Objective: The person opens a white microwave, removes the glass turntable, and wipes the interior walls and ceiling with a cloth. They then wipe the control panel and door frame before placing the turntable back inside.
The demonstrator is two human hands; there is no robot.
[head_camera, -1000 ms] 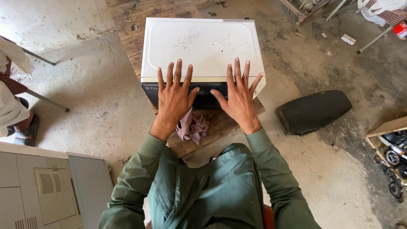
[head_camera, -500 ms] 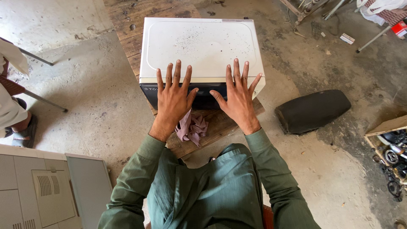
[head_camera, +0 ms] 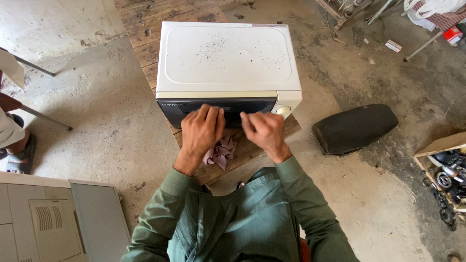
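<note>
White sheet-metal casing covers the microwave oven (head_camera: 228,60), which stands on a low wooden table (head_camera: 145,53) with its dark glass door (head_camera: 218,105) facing the seated person. A control knob (head_camera: 284,110) sits at the right end of the front panel.

Hand positions:
- Left hand (head_camera: 203,131): curled, fingers bent inward, knuckles against the lower edge of the door. It lies over a crumpled mauve cloth (head_camera: 221,151) on the table; whether the fingers pinch the cloth cannot be told.
- Right hand (head_camera: 262,132): loosely fisted, thumb tip at the lower edge of the door near its centre. Nothing is seen in its grip.

Step in hand, as a judgement: both hands work at the front face of the oven, at the bottom of the door.

Requirement for the next move, as a judgement: a firm fingertip purchase on the door edge, with the casing kept from sliding on the planks.

Surroundings: a black padded seat (head_camera: 355,128) lies on the concrete floor (head_camera: 97,111) to the right. A grey appliance casing (head_camera: 48,218) stands at lower left.
</note>
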